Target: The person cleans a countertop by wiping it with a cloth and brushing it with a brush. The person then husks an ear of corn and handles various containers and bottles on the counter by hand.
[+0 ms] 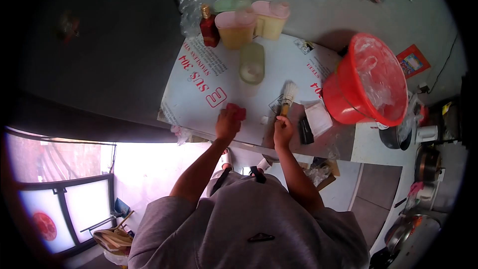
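My left hand (228, 122) is closed around a red cloth (238, 113), which rests near the front edge of the table; its exact folds are hard to make out. In my right hand (283, 130) I grip the handle of a brush (288, 94), its pale bristles pointing away from me over the tabletop. Beyond the hands stands a greenish translucent container (252, 63). Right of the brush lie a black object (305, 130) and a white square item (318, 118).
The table (199, 104) has a steel-like top with red printing. At its back are pink-lidded containers (235, 32), a dark red bottle (209, 27) and crumpled clear plastic (189, 15). A large red bucket (343, 97) stands at right. Pots (428, 163) line the far right.
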### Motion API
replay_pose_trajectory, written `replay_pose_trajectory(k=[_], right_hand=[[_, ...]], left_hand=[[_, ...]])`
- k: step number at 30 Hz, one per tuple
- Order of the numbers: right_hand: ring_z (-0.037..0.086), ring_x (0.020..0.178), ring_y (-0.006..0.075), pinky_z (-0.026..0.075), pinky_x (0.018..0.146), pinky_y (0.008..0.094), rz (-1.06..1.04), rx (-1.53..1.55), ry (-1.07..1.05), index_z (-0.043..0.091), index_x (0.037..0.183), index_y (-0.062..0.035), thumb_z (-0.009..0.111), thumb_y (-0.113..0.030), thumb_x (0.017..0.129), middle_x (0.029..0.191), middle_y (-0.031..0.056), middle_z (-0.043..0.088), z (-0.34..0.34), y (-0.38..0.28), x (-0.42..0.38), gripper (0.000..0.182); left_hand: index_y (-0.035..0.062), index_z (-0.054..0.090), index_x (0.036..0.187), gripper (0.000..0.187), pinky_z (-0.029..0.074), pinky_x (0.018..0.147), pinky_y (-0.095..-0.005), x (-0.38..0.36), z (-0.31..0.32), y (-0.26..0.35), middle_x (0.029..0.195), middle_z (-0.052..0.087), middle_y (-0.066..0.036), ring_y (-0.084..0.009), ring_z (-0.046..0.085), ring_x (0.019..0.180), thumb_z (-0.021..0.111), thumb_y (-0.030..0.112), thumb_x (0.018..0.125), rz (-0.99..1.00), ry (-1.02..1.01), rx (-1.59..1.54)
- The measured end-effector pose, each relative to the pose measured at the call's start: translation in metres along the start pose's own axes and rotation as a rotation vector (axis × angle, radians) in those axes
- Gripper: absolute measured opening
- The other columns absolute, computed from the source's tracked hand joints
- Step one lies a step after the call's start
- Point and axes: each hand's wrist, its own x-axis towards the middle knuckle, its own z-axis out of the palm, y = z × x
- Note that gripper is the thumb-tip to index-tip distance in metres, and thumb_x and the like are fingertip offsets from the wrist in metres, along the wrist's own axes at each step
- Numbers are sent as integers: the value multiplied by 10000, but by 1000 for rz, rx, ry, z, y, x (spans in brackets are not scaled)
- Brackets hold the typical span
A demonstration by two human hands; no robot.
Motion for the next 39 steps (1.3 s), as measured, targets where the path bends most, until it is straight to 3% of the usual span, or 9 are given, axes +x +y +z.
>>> replay_pose_trajectory(k=[7,9,13,14,17,20,29,35,39], right_hand=[[588,751,138,466,703,268,-10,-73,-4,701,958,-6,607,-33,839,843,67,647,-32,-26,-4,154],[595,777,106,468,706,243,-77,-72,12,712,1011,-3,605,-44,865,835,41,670,-42,-19,-5,185],[632,868,168,487,764,266,-94,-44,21,710,1057,-1,593,-27,860,986,111,679,-62,-10,0,231],[633,893,186,489,780,274,-110,-64,45,711,1059,-5,594,-26,857,1022,125,666,-66,-15,1,234],[632,948,238,493,814,298,-150,-107,91,714,1061,-18,604,-24,844,1103,158,630,-70,-34,3,243],[621,953,273,494,811,318,-180,-117,81,708,1072,-29,616,-31,833,1111,168,607,-59,-35,3,256],[581,960,297,472,820,416,-26,-374,-311,664,1120,-26,683,-126,730,1116,205,586,17,3,-7,403],[437,1167,417,414,877,522,-260,-698,-93,646,1093,-53,682,-185,697,1208,262,481,68,-22,-28,420],[488,1074,397,406,880,505,-340,-580,-124,642,1051,-41,689,-152,689,1193,258,484,109,-33,-41,382]], left_hand=[[132,602,1144,466,507,853,-448,4,51,60,1090,557,-168,-381,594,989,736,239,711,-148,-170,-190],[116,618,1132,454,506,862,-443,10,71,77,1091,574,-182,-368,595,998,739,231,711,-90,-218,-251],[18,676,1064,332,527,821,-377,14,92,114,970,691,-174,-300,654,942,692,129,752,64,-324,-581],[34,685,1065,313,535,807,-352,16,131,86,995,697,-167,-276,668,945,693,77,755,240,-214,-490],[46,679,1079,314,536,796,-358,11,121,102,1013,683,-150,-267,666,926,690,47,765,334,-174,-381],[64,642,1097,344,510,849,-365,2,54,142,1113,629,-149,-311,612,964,680,68,755,105,-342,-425],[71,622,1093,316,521,786,-342,15,26,-7,1082,612,-117,-252,617,897,669,39,782,-48,-34,-219],[60,621,1064,294,516,793,-389,37,-7,-79,1063,595,-156,-304,612,920,668,62,774,31,74,-213],[63,598,1106,346,480,885,-407,64,-36,-114,1100,591,-160,-330,573,1018,683,68,771,-74,4,-147]])
